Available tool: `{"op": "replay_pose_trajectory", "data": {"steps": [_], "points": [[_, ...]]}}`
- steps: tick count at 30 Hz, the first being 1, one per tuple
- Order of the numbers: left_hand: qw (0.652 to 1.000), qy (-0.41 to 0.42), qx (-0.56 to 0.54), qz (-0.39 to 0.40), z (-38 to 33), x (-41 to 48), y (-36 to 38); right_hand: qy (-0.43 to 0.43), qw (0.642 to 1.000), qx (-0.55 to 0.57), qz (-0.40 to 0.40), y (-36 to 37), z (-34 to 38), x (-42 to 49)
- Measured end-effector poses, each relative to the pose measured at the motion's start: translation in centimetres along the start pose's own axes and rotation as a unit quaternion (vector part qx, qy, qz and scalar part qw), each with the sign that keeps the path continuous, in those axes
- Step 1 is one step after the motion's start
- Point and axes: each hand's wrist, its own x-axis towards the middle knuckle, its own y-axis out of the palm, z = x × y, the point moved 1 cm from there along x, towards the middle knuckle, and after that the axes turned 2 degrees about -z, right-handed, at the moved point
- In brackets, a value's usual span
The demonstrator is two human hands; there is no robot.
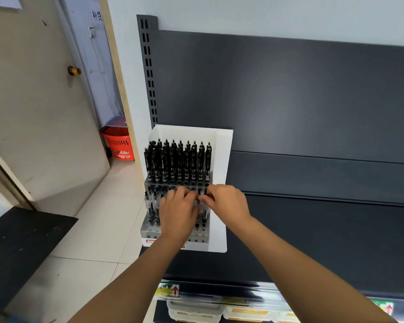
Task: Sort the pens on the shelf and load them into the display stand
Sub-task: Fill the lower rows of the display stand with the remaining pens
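left hand (177,210) | curled on stand's (222,159) pens (151,207) (grip unclear) | right hand (226,201) pinches one

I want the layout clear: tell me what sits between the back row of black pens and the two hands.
In the head view, the stand's clear step edge, its holes unfilled, separates the black pens from the left hand and right hand.

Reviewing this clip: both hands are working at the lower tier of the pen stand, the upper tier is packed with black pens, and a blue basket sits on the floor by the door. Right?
Not quite. In the head view the basket by the door is orange-red, not blue. The rest holds: left hand and right hand meet at the lower tier of the display stand, and black pens fill its upper tier.
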Motion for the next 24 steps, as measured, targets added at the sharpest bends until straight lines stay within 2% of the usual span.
{"op": "replay_pose_trajectory", "data": {"steps": [8, 16, 19, 24], "points": [[0.999, 0.005, -0.036, 0.004, 0.8, -0.1, 0.1, 0.005, 0.999, -0.044, 0.024, 1.2, -0.1, -0.1], [0.989, -0.008, -0.104, -0.109, -0.3, -0.1, 0.4, 0.003, 0.997, 0.001, 0.074, 0.9, -0.1, 0.0], [0.984, 0.026, -0.112, -0.137, -2.4, -0.3, 0.3, 0.027, 0.997, 0.049, 0.054, -0.2, -2.4, -1.0], [0.984, 0.097, -0.116, -0.090, -9.9, -0.6, 2.2, 0.030, 0.999, 0.028, -0.006, -3.8, -10.5, -4.9]]}}
